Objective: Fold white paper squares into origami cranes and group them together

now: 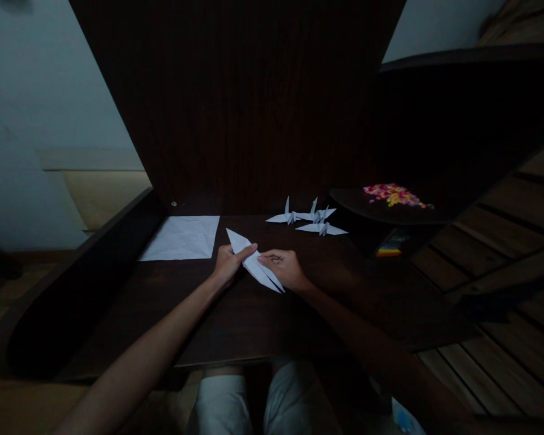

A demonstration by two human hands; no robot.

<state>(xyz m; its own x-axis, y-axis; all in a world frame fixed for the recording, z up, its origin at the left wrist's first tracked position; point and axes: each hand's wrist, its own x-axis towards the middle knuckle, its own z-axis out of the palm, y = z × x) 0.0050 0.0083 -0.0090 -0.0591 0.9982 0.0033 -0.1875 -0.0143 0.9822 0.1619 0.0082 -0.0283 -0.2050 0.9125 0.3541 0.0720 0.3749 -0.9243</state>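
Note:
Between my hands is a white folded paper (pixel 257 270), long and pointed at its upper end, with two narrow points at the lower right. My left hand (pixel 228 264) pinches it from the left, thumb lying on top. From the right, my right hand (pixel 284 267) grips its middle with thumb and curled fingers. The paper is held just above the dark desk (pixel 199 320). Beyond it stand several white origami cranes (pixel 321 228) with spread wings. Left of them lies a creased white sheet of paper (pixel 185 237), flat on the desk.
On a small raised shelf (pixel 349 202) at the right is a pile of pink, red and yellow small pieces (pixel 394 194). A coloured item (pixel 388 250) sits beneath that shelf. The desk has a raised left side (pixel 72 284) and a tall back panel (pixel 254 109).

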